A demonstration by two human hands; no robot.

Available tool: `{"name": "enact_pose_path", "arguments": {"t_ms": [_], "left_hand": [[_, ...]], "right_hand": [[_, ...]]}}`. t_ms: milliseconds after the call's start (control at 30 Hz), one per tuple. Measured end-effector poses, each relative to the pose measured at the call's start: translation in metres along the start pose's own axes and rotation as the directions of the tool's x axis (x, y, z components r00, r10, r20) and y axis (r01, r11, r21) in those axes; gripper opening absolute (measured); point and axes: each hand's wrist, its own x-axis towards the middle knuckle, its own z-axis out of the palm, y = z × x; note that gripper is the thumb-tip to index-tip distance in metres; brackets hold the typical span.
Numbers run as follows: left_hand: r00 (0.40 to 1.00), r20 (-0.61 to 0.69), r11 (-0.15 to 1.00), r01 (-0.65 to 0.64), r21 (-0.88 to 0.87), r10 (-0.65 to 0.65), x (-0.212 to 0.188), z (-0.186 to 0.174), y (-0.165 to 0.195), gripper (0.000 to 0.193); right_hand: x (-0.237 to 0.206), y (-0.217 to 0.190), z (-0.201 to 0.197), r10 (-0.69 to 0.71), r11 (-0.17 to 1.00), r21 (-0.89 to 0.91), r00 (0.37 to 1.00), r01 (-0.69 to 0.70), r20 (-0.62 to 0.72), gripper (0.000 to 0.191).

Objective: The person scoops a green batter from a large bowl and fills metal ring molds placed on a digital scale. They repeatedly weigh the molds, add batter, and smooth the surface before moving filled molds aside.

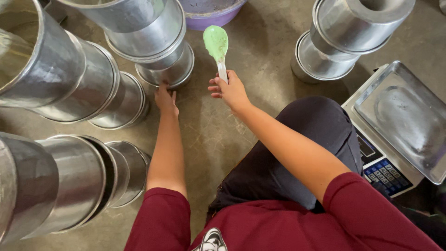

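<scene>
1. The person sits low over a concrete floor [218, 139], in a maroon shirt with both arms stretched forward.
2. Right hand [228, 90]: fingers closed around the white handle of a spatula [216, 44], blade up and smeared with pale green paste.
3. The spatula is held above the floor, between the middle stack of metal tins [153, 37] and the stack at right [344, 37], just below a purple basin [209, 16].
4. Left hand [166, 98]: fingertips touch the base rim of the lowest tin in the middle stack; whether they grip it I cannot tell.
5. Two further stacks of tins stand at left: upper [65, 79], lower [60, 181].
6. A digital scale [399, 125] with a steel tray sits on the floor at right, beside the person's dark-clad knee.
</scene>
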Motion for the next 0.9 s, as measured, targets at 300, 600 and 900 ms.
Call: {"name": "enact_pose_path", "arguments": {"t_ms": [300,600,900], "left_hand": [[0.999,0.052,1.0,0.009,-0.017,-0.008,-0.004,0.005,-0.019,0.022],[0.997,0.077,1.0,0.005,-0.009,-0.005,-0.03,0.025,-0.049,0.023],[0.988,0.154,0.998,0.011,0.055,-0.019,-0.045,0.031,-0.092,0.016]], "right_hand": [[0.0,-0.019,-0.032,-0.045,0.999,0.016,0.997,0.047,-0.067,0.028],[-0.008,-0.035,-0.067,-0.082,0.992,0.084,0.987,0.094,-0.139,0.024],[-0.031,-0.046,-0.098,-0.159,0.979,0.092,0.962,0.183,-0.222,0.023]]}}
